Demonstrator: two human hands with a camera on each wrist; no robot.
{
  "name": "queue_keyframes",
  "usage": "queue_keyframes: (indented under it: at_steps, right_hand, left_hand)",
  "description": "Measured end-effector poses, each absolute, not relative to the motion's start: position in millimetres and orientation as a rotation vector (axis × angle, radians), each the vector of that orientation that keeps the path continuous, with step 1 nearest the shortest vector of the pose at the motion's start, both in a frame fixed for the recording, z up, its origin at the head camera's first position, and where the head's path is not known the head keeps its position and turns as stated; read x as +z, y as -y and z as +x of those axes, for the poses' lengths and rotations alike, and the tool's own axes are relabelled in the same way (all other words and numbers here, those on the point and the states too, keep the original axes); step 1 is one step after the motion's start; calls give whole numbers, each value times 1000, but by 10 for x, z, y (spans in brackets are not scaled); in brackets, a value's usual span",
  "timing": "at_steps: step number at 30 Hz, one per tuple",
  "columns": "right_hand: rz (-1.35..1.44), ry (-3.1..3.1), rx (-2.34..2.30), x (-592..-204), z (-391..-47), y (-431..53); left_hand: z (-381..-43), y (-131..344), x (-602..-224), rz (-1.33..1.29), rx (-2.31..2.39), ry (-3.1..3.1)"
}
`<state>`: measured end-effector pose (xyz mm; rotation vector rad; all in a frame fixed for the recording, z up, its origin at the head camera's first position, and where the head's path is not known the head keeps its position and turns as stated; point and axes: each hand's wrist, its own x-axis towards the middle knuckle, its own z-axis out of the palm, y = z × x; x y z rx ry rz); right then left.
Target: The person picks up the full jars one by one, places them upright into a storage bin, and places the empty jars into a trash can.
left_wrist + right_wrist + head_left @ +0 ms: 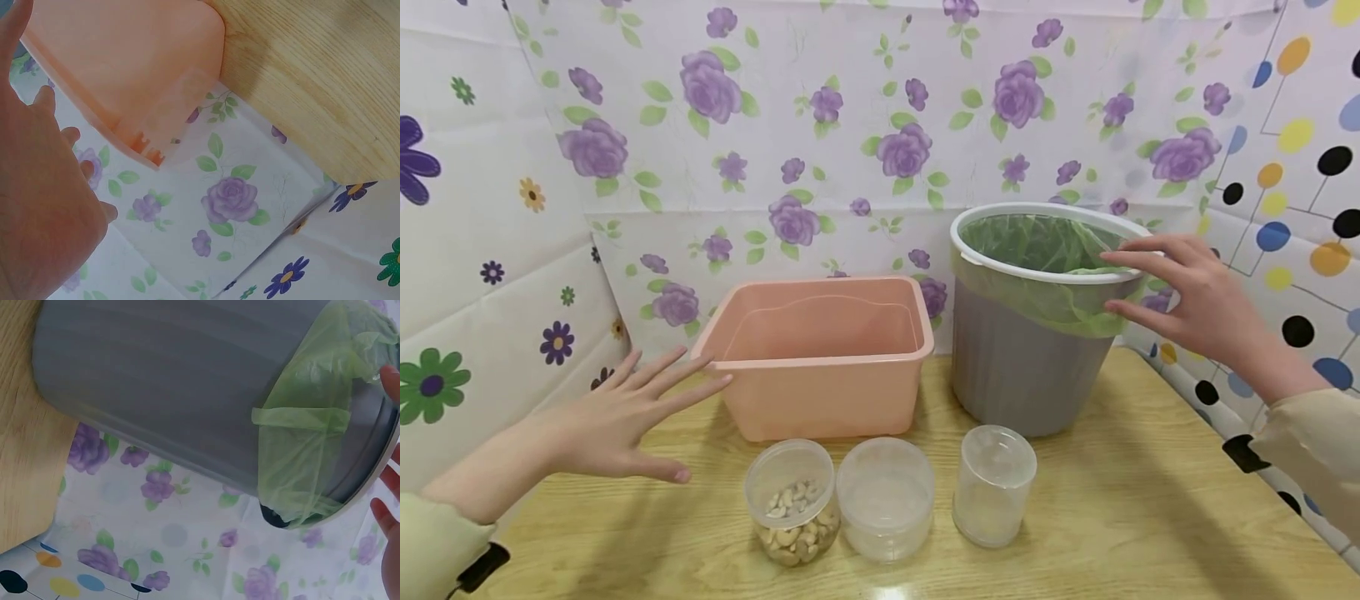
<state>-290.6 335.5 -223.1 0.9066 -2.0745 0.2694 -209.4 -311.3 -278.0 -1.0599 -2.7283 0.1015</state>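
In the head view my left hand (pixel 617 421) is held with fingers spread, close to the left side of a pink plastic basin (pixel 820 396); it holds nothing. My right hand (pixel 1198 304) is at the right side of a grey trash can (pixel 1022 367), fingers extended near the white rim and thumb apart below them. A green garbage bag (pixel 1052 308) lines the can and folds over its edge. Whether the fingertips touch the rim or bag I cannot tell. The left wrist view shows the left hand (pixel 50 181) beside the basin; fingers of the right hand (pixel 390 550) show by the rim.
Along the front of the wooden table (pixel 1120 517) stand a clear jar of cashews (pixel 793 529), a low clear container (pixel 887 508) and a taller clear container (pixel 995 492). Flowered sheeting (pixel 850 125) hangs behind, with dotted sheeting (pixel 1292 200) at the right.
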Motion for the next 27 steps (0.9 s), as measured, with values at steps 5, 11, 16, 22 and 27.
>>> queue_keyframes:
  at_steps: [5, 11, 16, 22, 27]
  right_hand:
    - [906, 1983, 385, -2271, -2959, -3383]
    - [802, 1919, 506, -2359, -2980, -3343]
    - [712, 1843, 649, -2436, -3033, -3291]
    - [653, 1813, 725, -2518, -3067, -3281]
    - [602, 1805, 799, -2566, -3098, -3248]
  left_hand:
    - [-2110, 3053, -2772, -1074, 61, 2754]
    - [-2128, 2989, -2758, -1087, 78, 2753]
    - [-2152, 2846, -2713, -1120, 46, 2762]
    - [-2183, 2613, -2645, -1188, 37, 2727]
    - [-2202, 2406, -2589, -1229, 36, 2694]
